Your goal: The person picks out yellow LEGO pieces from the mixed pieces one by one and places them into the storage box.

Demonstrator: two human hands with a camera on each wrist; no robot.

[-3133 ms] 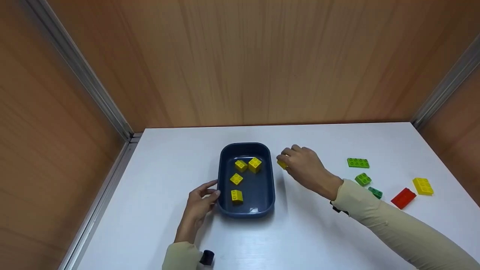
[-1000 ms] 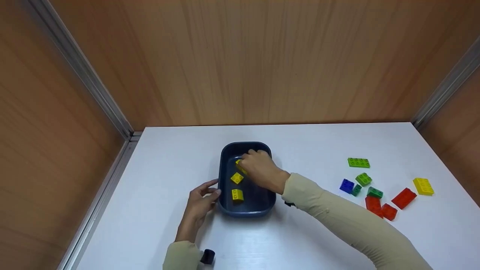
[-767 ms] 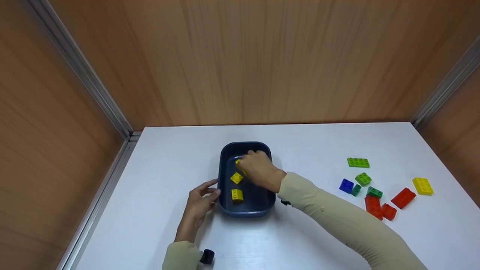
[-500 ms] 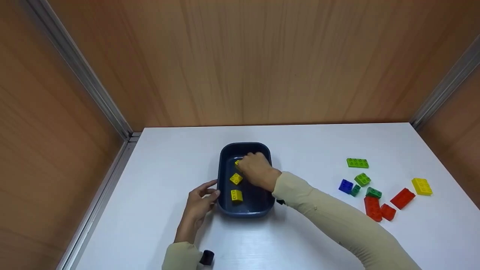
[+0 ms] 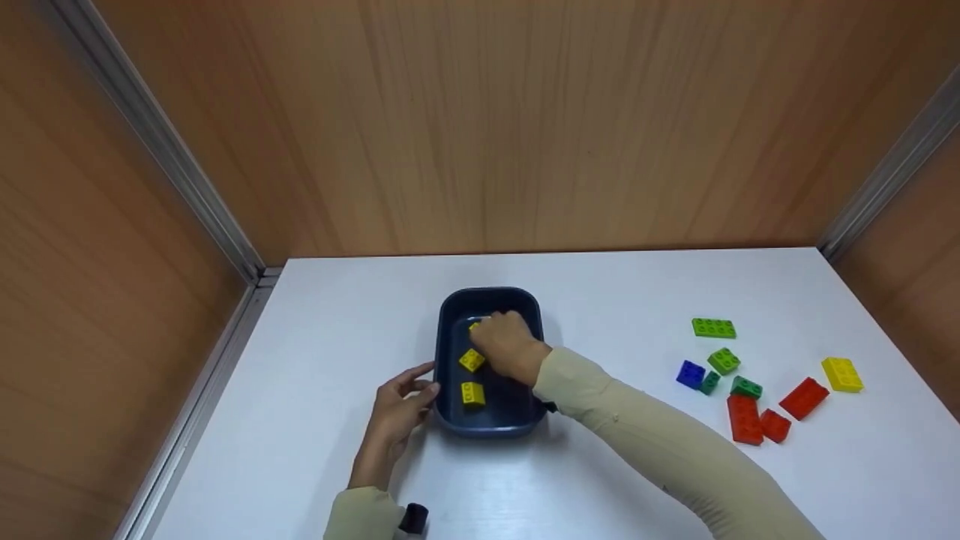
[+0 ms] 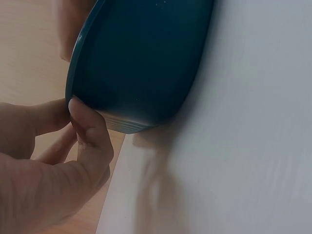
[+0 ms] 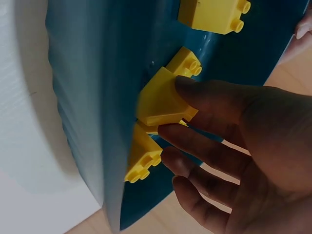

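My left hand point(image 5: 400, 405) holds the left rim of a dark blue tray point(image 5: 491, 433); in the left wrist view its thumb and fingers pinch the rim. Inside the tray is my right hand point(image 5: 510, 343), near its far right part. The right wrist view shows the thumb and index finger pinching a yellow toy building brick point(image 7: 161, 100), its other fingers loosely curled. Another yellow brick point(image 7: 142, 155) lies beside the held one, against the tray wall. Toward the near end are a small yellow brick point(image 5: 472, 360) and a taller sloped yellow brick point(image 5: 472, 394). My right hand mostly hides the far bricks in the head view.
On the white table point(image 5: 337, 322) at right lie a light green long brick point(image 5: 714, 328), a blue brick point(image 5: 691, 374), several green and red bricks, including a long red brick point(image 5: 804, 398), and a yellow brick point(image 5: 842, 374). Wooden panels point(image 5: 480, 127) stand behind and beside the table.
From right of the tray, my right hand has moved left into it with a yellow brick. In the last second it has shifted only slightly. My left hand stays at the rim.
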